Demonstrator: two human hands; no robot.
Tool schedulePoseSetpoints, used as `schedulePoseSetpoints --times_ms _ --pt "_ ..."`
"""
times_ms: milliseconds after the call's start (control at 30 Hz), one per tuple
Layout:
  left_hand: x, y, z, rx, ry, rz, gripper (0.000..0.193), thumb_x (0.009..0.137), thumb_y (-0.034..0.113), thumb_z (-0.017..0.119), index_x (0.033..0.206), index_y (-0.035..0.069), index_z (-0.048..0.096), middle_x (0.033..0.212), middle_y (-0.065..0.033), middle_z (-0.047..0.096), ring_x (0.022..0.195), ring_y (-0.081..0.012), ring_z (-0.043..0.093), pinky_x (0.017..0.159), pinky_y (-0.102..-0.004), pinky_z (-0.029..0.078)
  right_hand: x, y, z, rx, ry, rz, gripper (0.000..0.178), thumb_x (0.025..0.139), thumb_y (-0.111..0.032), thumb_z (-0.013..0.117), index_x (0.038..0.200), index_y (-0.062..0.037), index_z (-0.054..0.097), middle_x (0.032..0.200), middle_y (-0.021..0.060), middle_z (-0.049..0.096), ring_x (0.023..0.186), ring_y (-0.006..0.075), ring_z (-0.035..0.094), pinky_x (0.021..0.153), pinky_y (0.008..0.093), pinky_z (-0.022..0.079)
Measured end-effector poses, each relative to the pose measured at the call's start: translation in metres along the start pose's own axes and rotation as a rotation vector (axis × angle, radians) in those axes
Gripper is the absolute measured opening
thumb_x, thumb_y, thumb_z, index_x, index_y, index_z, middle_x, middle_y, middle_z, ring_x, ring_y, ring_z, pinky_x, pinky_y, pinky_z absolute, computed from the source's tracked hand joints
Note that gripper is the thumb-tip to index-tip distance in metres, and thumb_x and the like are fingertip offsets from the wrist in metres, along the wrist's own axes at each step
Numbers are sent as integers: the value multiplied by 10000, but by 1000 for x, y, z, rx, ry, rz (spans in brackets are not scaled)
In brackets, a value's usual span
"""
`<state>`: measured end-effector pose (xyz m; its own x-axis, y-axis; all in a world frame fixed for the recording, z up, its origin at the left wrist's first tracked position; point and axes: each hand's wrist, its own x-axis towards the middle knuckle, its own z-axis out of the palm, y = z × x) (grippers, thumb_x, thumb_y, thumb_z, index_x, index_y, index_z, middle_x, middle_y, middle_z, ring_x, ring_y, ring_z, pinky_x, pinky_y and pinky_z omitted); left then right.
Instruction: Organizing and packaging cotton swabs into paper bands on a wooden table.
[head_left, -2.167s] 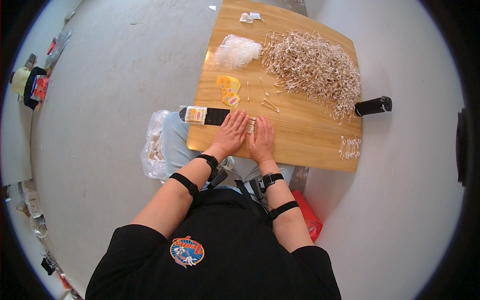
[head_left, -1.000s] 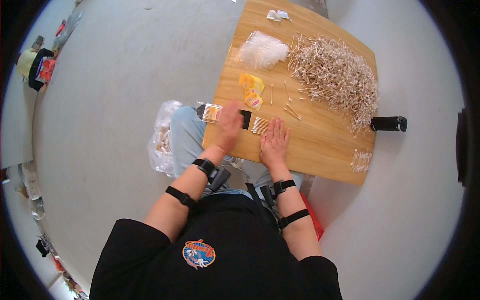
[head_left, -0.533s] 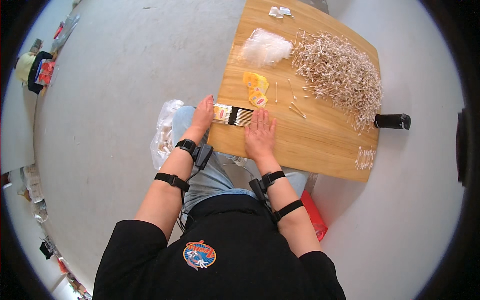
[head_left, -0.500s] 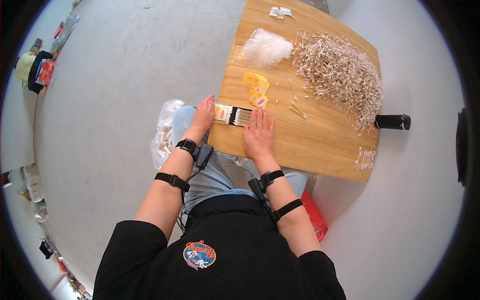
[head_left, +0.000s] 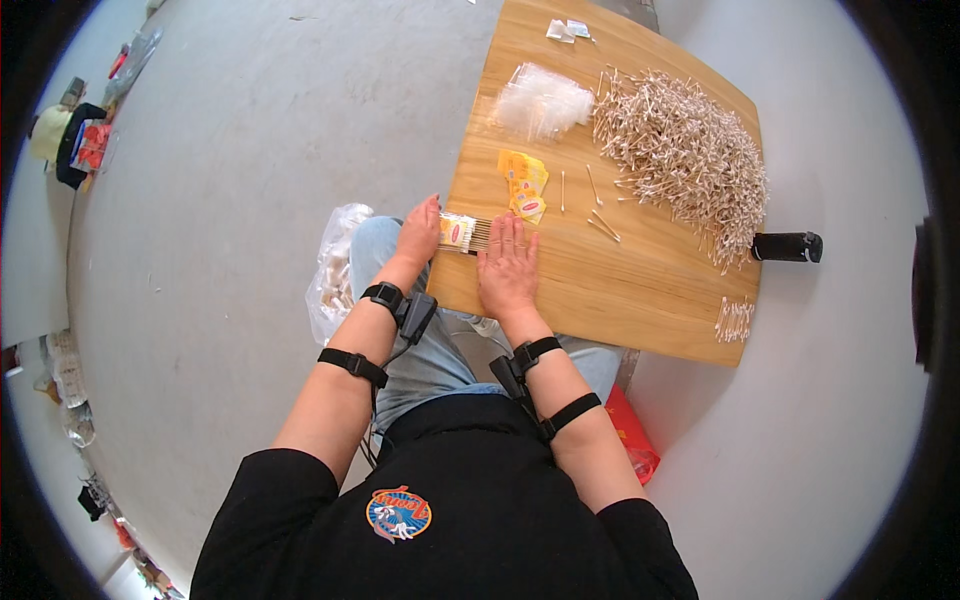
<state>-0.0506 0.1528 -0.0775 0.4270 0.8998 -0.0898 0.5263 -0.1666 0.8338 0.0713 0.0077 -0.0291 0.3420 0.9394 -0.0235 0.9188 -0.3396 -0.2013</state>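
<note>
At the table's left edge my left hand (head_left: 419, 232) is closed on the end of a small clear bag (head_left: 458, 231) with a yellow card in it. A row of cotton swabs (head_left: 482, 236) lies between the bag and my right hand, its left part inside the bag. My right hand (head_left: 508, 268) lies flat, palm down, fingers stretched out and pressed on the right end of the row, hiding that end. Just beyond it are several yellow cards (head_left: 523, 182) in an overlapping stack. A few loose swabs (head_left: 563, 192) lie to their right.
A large heap of cotton swabs (head_left: 685, 160) covers the wooden table's (head_left: 620, 290) far right. Clear bags (head_left: 543, 100) are piled at the back, near small white packets (head_left: 567, 30). A black cylinder (head_left: 787, 246) sits at the right edge. A plastic bag (head_left: 335, 270) hangs beside my left leg.
My left hand has moved right with the clear bag, which now covers more of the swab row. The black strip under the swabs is mostly hidden. My right hand has shifted slightly left.
</note>
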Motion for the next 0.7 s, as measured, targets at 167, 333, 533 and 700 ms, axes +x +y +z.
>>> schedulePoseSetpoints --times_ms 167,333,533,700 --pt "-1 6 -2 24 -13 -16 494 1052 347 284 1233 9 595 1119 -230 648 1067 -407 587 927 -456 462 0 -2 -2 1 25 -20 636 992 -332 436 1511 -4 270 1589 169 247 1489 294 187 1197 521 101" --pt "-2 -1 0 98 19 54 494 1052 350 284 1235 5 587 1110 -229 648 1060 -408 587 913 -465 466 2 -8 -5 -15 15 -49 605 1002 -325 410 1504 -7 299 1581 150 281 1488 275 196 1205 496 96" --pt "0 0 3 104 78 83 502 1051 353 292 1203 -2 612 1057 -226 667 1016 -419 603 896 -462 472 4 -10 -3 32 24 -28 618 993 -319 432 1502 4 295 1581 159 273 1488 286 191 1205 496 98" --pt "4 -6 -6 -194 117 -71 488 1036 392 395 1094 -15 658 969 -192 696 933 -342 645 833 -403 490 -3 6 -4 102 60 -34 704 955 -375 496 1486 43 299 1574 192 270 1486 302 193 1204 492 110"
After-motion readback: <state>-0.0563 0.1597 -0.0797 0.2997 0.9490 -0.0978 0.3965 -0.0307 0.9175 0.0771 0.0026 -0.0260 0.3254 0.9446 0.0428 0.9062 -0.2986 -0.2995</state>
